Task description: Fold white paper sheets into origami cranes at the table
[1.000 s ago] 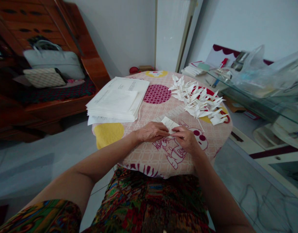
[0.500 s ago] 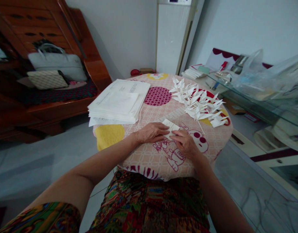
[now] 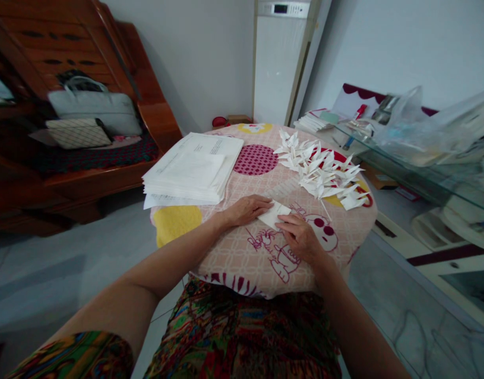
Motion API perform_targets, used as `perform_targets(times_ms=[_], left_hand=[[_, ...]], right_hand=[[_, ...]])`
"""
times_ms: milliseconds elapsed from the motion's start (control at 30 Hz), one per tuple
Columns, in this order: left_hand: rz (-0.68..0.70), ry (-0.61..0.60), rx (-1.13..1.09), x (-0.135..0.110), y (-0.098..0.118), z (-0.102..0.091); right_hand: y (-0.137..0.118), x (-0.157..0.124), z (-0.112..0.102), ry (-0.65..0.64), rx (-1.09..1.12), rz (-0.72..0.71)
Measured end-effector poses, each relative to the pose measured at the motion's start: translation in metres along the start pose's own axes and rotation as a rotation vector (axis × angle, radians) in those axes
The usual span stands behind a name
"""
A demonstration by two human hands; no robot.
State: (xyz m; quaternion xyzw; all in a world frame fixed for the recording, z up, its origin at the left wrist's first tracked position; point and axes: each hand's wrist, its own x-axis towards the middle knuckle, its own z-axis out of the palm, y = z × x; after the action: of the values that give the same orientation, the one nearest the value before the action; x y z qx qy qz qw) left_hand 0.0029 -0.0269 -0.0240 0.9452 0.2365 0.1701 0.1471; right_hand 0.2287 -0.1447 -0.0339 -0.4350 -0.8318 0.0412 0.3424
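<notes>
A small folded square of white paper (image 3: 272, 216) lies on the round table between my two hands. My left hand (image 3: 248, 209) rests at its left corner, fingers together and pressed on the edge. At the right side, my right hand (image 3: 304, 235) grips the paper with its fingertips. Just beyond the paper lies a clear ruler-like strip (image 3: 284, 187). A cluster of folded paper cranes (image 3: 319, 166) covers the far right of the table. Which folds lie under my fingers cannot be made out.
A thick stack of printed sheets (image 3: 187, 168) sits at the table's left side. The patterned tablecloth (image 3: 234, 258) hangs over the edge. To the right stands a glass shelf (image 3: 407, 171) with plastic bags. A wooden bench (image 3: 155, 123) with bags is at left.
My left hand has drawn slightly left and uncovered more of the paper. The paper's face looks plainer and flatter. My right hand stays at its right side. The view has tilted up slightly.
</notes>
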Motion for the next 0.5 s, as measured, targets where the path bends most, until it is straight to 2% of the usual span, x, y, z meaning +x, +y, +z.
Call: perform_targets(times_ms=[100, 200, 500], left_hand=[[0.037, 0.020, 0.007, 0.004, -0.008, 0.003], [0.087, 0.031, 0.025, 0.004, -0.006, 0.005], [0.167, -0.049, 0.083, 0.005, 0.002, 0.000]], right_hand=[[0.004, 0.000, 0.002, 0.014, -0.007, 0.021], [0.006, 0.001, 0.003, 0.025, -0.001, 0.031], [0.014, 0.001, 0.003, 0.026, 0.001, 0.175]])
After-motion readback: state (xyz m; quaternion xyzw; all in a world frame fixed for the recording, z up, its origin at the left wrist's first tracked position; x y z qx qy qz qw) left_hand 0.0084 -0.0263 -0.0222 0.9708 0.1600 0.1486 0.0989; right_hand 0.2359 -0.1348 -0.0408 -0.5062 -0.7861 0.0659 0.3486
